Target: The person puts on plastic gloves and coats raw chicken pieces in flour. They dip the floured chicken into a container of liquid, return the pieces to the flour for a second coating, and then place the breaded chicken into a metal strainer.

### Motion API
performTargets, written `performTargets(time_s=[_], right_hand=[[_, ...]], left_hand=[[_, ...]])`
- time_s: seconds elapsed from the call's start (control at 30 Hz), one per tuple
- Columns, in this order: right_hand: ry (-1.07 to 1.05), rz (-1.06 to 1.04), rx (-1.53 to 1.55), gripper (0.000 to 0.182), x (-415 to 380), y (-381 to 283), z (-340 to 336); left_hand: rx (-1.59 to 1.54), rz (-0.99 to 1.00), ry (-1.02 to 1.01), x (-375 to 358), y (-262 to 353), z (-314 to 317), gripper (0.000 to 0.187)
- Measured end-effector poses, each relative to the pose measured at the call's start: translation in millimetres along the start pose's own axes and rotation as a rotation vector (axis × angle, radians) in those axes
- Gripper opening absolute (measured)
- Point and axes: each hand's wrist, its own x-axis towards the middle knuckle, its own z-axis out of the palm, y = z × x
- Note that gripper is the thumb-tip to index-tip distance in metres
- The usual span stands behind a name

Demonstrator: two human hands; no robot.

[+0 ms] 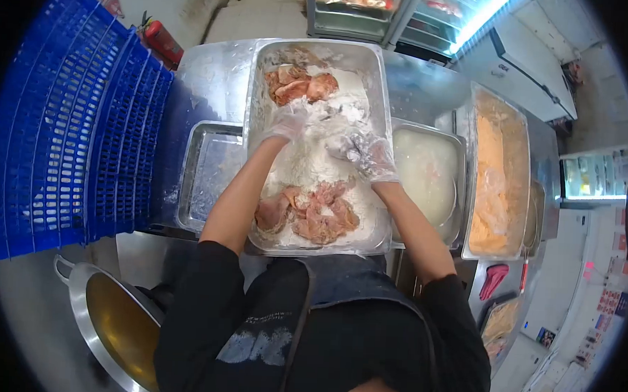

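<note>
near, ragged pink meat lies on powdery white flour in a deep metal tray. beyond, the filmy-gloved left hand and flour-caked right hand touch flour; i cannot tell whether either grip is clenched. redder meat lies far left. within steep walls, open flour parts hands from pink meat.

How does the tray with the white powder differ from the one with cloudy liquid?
The powder tray holds white powder and pieces of meat; the liquid tray holds pale, cloudy liquid. The powder tray looks longer than the liquid tray. The left hand and right hand reach into the powder tray; neither is in the liquid tray. Both trays are roughly rectangular and stand on the metal table.
</note>
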Motion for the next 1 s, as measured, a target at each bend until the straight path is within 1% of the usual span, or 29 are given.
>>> performTargets(time_s=[0.03,0.07,0.1,0.13,0.17,0.2,0.23,0.27,0.3,0.33,0.37,0.4,0.43,0.47,0.53,0.57,0.6,0.63,0.67,0.7,0.73,0.8,0.83,0.87,0.9,0.93,0.97,1.0], right_hand=[[-0.131,0.228,0.302,0.026,10.7,4.7,-20.2],[-0.255,0.447,0.604,0.026,20.5,12.5,-30.3],[-0.261,0.891,1.145,0.025,14.8,21.3,-33.0],[-0.262,0.912,1.133,0.025,7.5,25.9,-43.8],[-0.082,0.919,0.980,0.024,1.9,32.6,-61.9],[0.093,0.921,0.811,0.023,-7.2,41.6,-78.4],[0.097,0.956,0.774,0.023,-20.7,49.7,-91.7],[0.019,0.997,0.597,0.021,-35.4,56.7,-104.5],[-0.063,1.032,0.425,0.019,-50.9,63.5,-115.4],[-0.063,1.059,0.400,0.019,-83.8,73.2,-109.6],[-0.173,1.159,0.505,0.020,-127.7,84.2,-90.2],[-0.281,1.251,0.619,0.021,-151.9,89.0,-80.2],[-0.557,1.160,0.464,0.022,-144.9,89.8,-95.3],[-0.553,1.170,0.461,0.022,-150.4,87.8,-94.2],[-0.447,1.178,0.506,0.018,-155.0,80.3,-94.5],[-0.493,1.082,0.565,0.028,-151.7,79.4,-102.9],[-0.489,1.070,0.572,0.028,-144.2,80.7,-108.4],[-0.458,1.226,0.542,0.033,-126.7,80.2,-115.5],[-0.426,1.383,0.515,0.038,-111.2,79.1,-119.8],[-0.392,1.261,0.410,0.043,-100.6,77.5,-121.5],[-0.391,1.253,0.428,0.043,-84.8,76.5,-123.3],[-0.382,1.106,0.442,0.045,-47.3,71.4,-117.8],[-0.370,0.963,0.494,0.048,-34.6,67.3,-105.5],[-0.355,0.820,0.542,0.052,-20.1,61.9,-92.7],[-0.309,0.755,0.721,0.057,0.4,55.6,-84.0],[-0.263,0.682,0.898,0.062,20.6,49.7,-76.0],[-0.261,0.670,0.904,0.062,37.3,45.3,-66.7],[-0.536,0.698,0.986,0.066,51.2,40.8,-56.5]], left_hand=[[-0.141,0.046,0.403,-38.9,13.2,9.1,0.050],[-0.140,0.057,0.422,-33.0,17.6,5.0,0.050],[-0.061,0.120,0.585,-24.7,22.6,13.2,0.051],[0.017,0.189,0.738,-18.6,30.1,22.1,0.051],[0.158,0.149,0.761,-10.2,37.8,24.4,0.057],[0.154,0.191,0.754,5.9,38.7,32.1,0.057],[0.186,0.128,0.811,31.5,30.2,50.8,0.058],[0.218,0.065,0.867,49.2,28.7,62.1,0.059],[0.215,0.109,0.857,43.4,35.7,62.2,0.059],[0.221,0.076,0.874,22.4,41.5,57.2,0.057],[0.228,0.034,0.896,7.3,47.3,46.8,0.056],[0.229,0.054,0.895,2.3,52.1,34.8,0.056],[0.125,-0.002,0.777,-3.1,54.7,24.4,0.054],[0.023,-0.062,0.659,-7.4,57.9,16.2,0.051],[0.037,-0.038,0.621,-14.3,65.5,4.1,0.049],[0.046,-0.026,0.591,-15.9,66.9,-3.5,0.046],[0.055,-0.022,0.564,-17.0,64.3,-9.3,0.044],[0.057,-0.040,0.573,-12.8,53.3,-6.9,0.044],[-0.104,0.133,0.643,-2.8,35.3,3.6,0.043],[-0.261,0.309,0.704,7.0,17.8,16.2,0.043],[-0.252,0.293,0.708,20.9,4.2,29.7,0.043],[-0.740,0.563,0.601,55.6,-16.6,57.1,0.043],[-0.984,0.700,0.539,60.9,-23.0,59.7,0.044],[-0.884,0.499,0.400,16.6,-0.4,34.2,0.046],[-0.730,0.306,0.239,-30.5,23.9,6.7,0.048],[-0.558,0.154,0.067,-80.8,50.3,-22.9,0.050],[-0.561,0.146,0.077,-103.5,64.4,-33.9,0.050],[-0.352,0.246,-0.030,-120.9,75.2,-40.8,0.059]])
